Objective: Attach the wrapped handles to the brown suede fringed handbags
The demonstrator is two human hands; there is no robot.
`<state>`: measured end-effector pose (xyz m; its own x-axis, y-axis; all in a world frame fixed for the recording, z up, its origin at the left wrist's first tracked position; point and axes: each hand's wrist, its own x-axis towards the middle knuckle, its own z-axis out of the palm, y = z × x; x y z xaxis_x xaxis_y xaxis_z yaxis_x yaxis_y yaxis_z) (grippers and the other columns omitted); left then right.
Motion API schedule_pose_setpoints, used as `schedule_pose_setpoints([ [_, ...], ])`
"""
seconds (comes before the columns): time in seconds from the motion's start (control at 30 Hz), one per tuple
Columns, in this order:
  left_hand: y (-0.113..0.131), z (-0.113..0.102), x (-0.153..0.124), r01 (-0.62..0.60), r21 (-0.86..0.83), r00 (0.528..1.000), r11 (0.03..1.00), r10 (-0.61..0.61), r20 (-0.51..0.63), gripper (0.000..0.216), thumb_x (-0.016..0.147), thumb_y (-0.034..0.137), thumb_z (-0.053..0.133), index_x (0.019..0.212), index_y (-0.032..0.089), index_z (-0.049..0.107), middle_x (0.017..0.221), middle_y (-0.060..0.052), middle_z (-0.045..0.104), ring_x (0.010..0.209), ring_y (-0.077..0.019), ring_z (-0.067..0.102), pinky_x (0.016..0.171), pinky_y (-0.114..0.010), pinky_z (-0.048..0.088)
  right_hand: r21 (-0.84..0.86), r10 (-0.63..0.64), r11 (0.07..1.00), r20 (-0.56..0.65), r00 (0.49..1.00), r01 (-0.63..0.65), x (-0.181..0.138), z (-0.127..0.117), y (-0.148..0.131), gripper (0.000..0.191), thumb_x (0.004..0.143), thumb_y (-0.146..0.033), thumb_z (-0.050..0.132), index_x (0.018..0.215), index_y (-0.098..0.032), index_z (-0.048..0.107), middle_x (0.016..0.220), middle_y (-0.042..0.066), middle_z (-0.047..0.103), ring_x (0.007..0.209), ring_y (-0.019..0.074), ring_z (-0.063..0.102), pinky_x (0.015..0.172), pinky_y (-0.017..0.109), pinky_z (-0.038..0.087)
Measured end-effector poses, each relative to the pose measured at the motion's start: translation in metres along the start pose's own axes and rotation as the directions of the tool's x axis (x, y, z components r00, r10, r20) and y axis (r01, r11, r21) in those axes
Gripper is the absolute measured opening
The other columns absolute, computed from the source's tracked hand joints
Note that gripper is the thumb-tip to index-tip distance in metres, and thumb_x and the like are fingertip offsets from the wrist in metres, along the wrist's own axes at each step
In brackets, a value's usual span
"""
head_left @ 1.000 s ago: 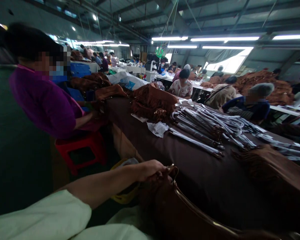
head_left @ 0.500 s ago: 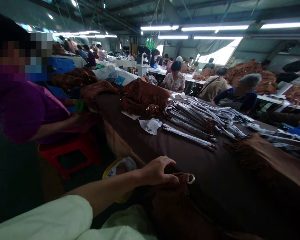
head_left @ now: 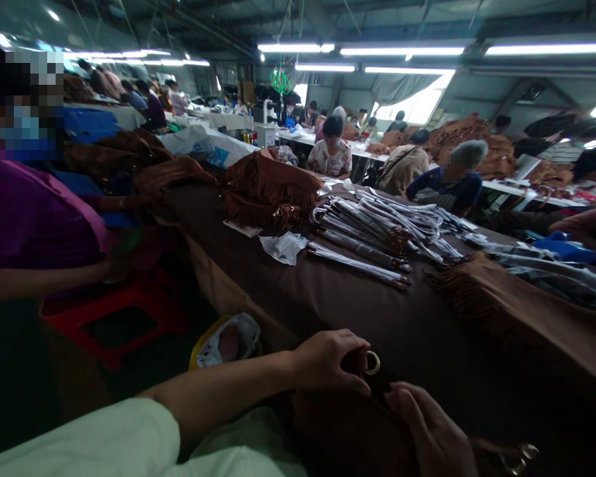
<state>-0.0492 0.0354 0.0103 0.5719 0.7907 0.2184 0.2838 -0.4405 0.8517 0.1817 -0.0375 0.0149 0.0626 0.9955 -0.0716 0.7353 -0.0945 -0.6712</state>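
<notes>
A brown suede bag [head_left: 347,430] lies in front of me at the table's near edge, its lower part in deep shadow. My left hand [head_left: 330,361] is closed on the bag's upper left corner, thumb and fingers around the tab that bears a gold ring [head_left: 372,362]. To the right, my right hand [head_left: 434,427] has its fingers pressed together at the bag's top edge; what lies between the fingertips is dark. More gold hardware [head_left: 524,457] shows at the bag's right end, beyond my right hand.
Wrapped straps [head_left: 362,242] and a pile of fringed brown pieces [head_left: 268,189] lie across the dark table [head_left: 328,298]. Another fringed piece [head_left: 531,311] is at right. A co-worker in purple [head_left: 34,225] is by a red stool [head_left: 114,311]; a lined yellow bin [head_left: 198,344] stands below.
My right hand has come into view at the bag's top edge. My left fingers have closed more around the ring tab. The view has swung slightly right.
</notes>
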Motion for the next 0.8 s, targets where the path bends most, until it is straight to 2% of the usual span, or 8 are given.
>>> schedule_pose_setpoints([
  [0.07, 0.000, 0.002, -0.003, -0.017, -0.004, 1.000, 1.000, 0.017, -0.005, 0.078, 0.065, 0.054, 0.076, 0.130, 0.017, 0.053, 0.121, -0.010, 0.061, 0.112, -0.0254, 0.057, 0.098, -0.034, 0.043, 0.315, 0.011, 0.948, 0.083, 0.996, -0.037, 0.018, 0.014, -0.014, 0.044, 0.081, -0.061, 0.054, 0.094, -0.023, 0.071, 0.089, 0.005, 0.073, 0.085, 0.0232, 0.067, 0.070, 0.026, 0.052],
  [0.17, -0.003, 0.003, -0.008, -0.011, -0.028, 0.999, 1.000, 0.010, -0.030, 0.082, 0.065, 0.054, 0.076, 0.132, 0.014, 0.052, 0.126, -0.013, 0.060, 0.117, -0.0267, 0.056, 0.101, -0.035, 0.042, 0.645, 0.045, 0.736, 0.255, 0.966, -0.205, 0.031, 0.029, -0.030, 0.041, 0.074, -0.055, 0.067, 0.095, -0.020, 0.071, 0.082, 0.005, 0.072, 0.079, 0.0216, 0.066, 0.067, 0.027, 0.051],
  [0.3, -0.010, 0.006, -0.016, 0.077, -0.163, 0.993, 0.984, -0.090, -0.071, 0.085, 0.061, 0.053, 0.079, 0.132, 0.014, 0.053, 0.129, -0.013, 0.058, 0.120, -0.0278, 0.054, 0.104, -0.037, 0.041, 0.819, 0.112, 0.401, 0.401, 0.909, -0.411, 0.030, 0.039, -0.042, 0.034, 0.070, -0.044, 0.076, 0.093, -0.019, 0.072, 0.080, 0.004, 0.071, 0.073, 0.0175, 0.065, 0.064, 0.025, 0.051],
  [0.43, -0.015, 0.013, -0.022, 0.124, -0.354, 0.986, 0.927, -0.156, -0.061, 0.083, 0.060, 0.052, 0.080, 0.130, 0.017, 0.055, 0.129, -0.010, 0.059, 0.119, -0.0274, 0.055, 0.104, -0.037, 0.041, 0.845, 0.073, 0.238, 0.476, 0.877, -0.478, 0.025, 0.047, -0.043, 0.031, 0.071, -0.036, 0.079, 0.094, -0.017, 0.073, 0.082, 0.004, 0.071, 0.074, 0.0151, 0.065, 0.068, 0.023, 0.051],
  [0.53, -0.018, 0.018, -0.025, 0.113, -0.399, 0.988, 0.910, -0.144, -0.048, 0.080, 0.062, 0.052, 0.079, 0.130, 0.017, 0.055, 0.127, -0.009, 0.060, 0.116, -0.0266, 0.057, 0.102, -0.037, 0.043, 0.819, 0.087, 0.182, 0.537, 0.839, -0.543, 0.022, 0.055, -0.037, 0.030, 0.068, -0.030, 0.081, 0.094, -0.018, 0.073, 0.082, 0.004, 0.072, 0.073, 0.0140, 0.066, 0.067, 0.022, 0.051],
  [0.63, -0.018, 0.016, -0.024, 0.099, -0.343, 0.992, 0.934, -0.120, -0.041, 0.078, 0.064, 0.053, 0.077, 0.130, 0.017, 0.055, 0.126, -0.010, 0.061, 0.115, -0.0258, 0.058, 0.100, -0.035, 0.043, 0.810, 0.123, 0.176, 0.546, 0.829, -0.559, 0.021, 0.060, -0.033, 0.030, 0.067, -0.033, 0.082, 0.091, -0.018, 0.073, 0.078, 0.003, 0.072, 0.069, 0.0141, 0.066, 0.065, 0.023, 0.051],
  [0.73, -0.016, 0.012, -0.021, 0.040, -0.217, 0.999, 0.975, -0.044, -0.015, 0.078, 0.065, 0.052, 0.077, 0.130, 0.017, 0.054, 0.125, -0.011, 0.061, 0.117, -0.0254, 0.056, 0.101, -0.034, 0.042, 0.774, 0.122, 0.302, 0.547, 0.828, -0.556, 0.023, 0.056, -0.031, 0.033, 0.069, -0.044, 0.077, 0.087, -0.018, 0.073, 0.073, 0.004, 0.071, 0.064, 0.0170, 0.065, 0.059, 0.026, 0.049],
  [0.8, -0.016, 0.013, -0.018, 0.001, -0.115, 1.000, 0.993, 0.000, 0.012, 0.077, 0.067, 0.051, 0.076, 0.131, 0.016, 0.053, 0.126, -0.011, 0.061, 0.116, -0.0250, 0.056, 0.101, -0.034, 0.041, 0.728, 0.156, 0.493, 0.464, 0.872, -0.476, 0.023, 0.050, -0.033, 0.038, 0.067, -0.053, 0.075, 0.081, -0.018, 0.073, 0.069, 0.005, 0.070, 0.063, 0.0204, 0.064, 0.057, 0.028, 0.048],
])
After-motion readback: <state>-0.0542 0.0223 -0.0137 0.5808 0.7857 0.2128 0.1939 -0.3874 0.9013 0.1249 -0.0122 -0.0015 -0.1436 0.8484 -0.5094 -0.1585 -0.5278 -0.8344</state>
